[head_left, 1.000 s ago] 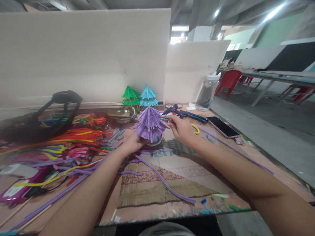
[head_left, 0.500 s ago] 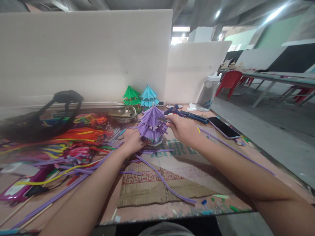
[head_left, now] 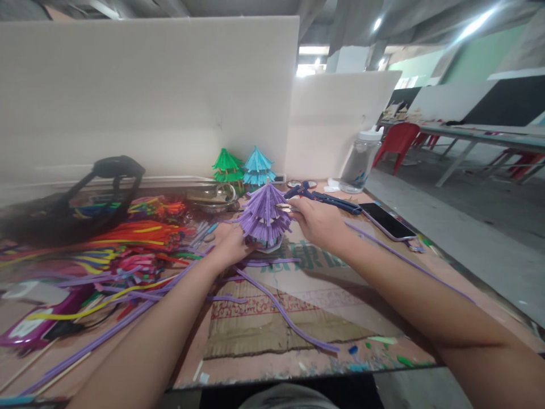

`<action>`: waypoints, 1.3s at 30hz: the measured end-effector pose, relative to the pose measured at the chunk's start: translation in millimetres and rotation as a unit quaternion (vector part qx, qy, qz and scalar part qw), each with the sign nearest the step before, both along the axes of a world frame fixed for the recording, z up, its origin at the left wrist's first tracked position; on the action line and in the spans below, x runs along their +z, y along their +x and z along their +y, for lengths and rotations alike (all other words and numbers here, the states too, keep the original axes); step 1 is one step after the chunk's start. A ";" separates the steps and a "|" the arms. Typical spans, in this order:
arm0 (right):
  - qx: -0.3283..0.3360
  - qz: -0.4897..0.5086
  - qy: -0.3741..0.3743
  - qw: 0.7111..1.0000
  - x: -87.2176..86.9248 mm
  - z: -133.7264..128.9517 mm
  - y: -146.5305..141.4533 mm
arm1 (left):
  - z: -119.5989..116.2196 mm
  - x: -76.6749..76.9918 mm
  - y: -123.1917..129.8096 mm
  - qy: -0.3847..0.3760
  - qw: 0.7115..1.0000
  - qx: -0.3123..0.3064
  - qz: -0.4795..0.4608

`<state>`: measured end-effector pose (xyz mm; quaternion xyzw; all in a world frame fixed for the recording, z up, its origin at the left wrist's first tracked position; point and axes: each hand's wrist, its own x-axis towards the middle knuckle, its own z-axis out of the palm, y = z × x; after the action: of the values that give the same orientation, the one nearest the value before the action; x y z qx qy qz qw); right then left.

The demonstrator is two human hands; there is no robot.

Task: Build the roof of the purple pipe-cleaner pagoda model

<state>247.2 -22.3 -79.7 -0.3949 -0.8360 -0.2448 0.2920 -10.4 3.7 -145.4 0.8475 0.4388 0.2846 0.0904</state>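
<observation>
Right hand (head_left: pixel 319 220): thumb and fingers pinch a slim metal tool (head_left: pixel 286 208), its tip at the roof of the purple model (head_left: pixel 266 215) between the hands. Left hand (head_left: pixel 230 243): partly hidden fingers grip the model's base, apparently steadying it against the tool. Beyond the fingertips, the glue gun (head_left: pixel 303 191) lies near, presumably for easy reach; green (head_left: pixel 228 163) and blue models (head_left: pixel 258 166) stand farther back.

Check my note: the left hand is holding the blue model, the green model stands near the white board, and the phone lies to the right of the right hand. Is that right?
Not quite: the head view shows the left hand holding the purple model, not the blue model. The green model does stand near the white board, and the phone lies to the right of the right hand.
</observation>
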 end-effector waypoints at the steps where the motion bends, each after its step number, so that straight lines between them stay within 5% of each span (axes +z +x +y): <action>1: 0.000 -0.001 0.006 1.000 -0.4 0.8 0.5 | -0.2 0.1 0.1 -0.005 1.000 -0.002 -0.003; 16: 0.010 0.044 0.020 0.999 6.1 1.1 4.1 | -3.9 8.7 1.0 -0.014 1.000 0.007 0.014; 24: -0.002 -0.067 0.049 0.997 14.9 12.3 20.4 | -7.8 15.4 2.5 -0.008 0.999 0.023 0.045; 39: -0.012 -0.103 0.079 0.992 15.8 10.4 19.6 | -8.1 16.7 -0.1 0.012 0.994 0.037 0.107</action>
<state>266.8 -11.9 -63.8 -0.3538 -0.8347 -0.3527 0.2318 -10.5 -4.3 -128.7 0.8571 0.4738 0.2012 0.0219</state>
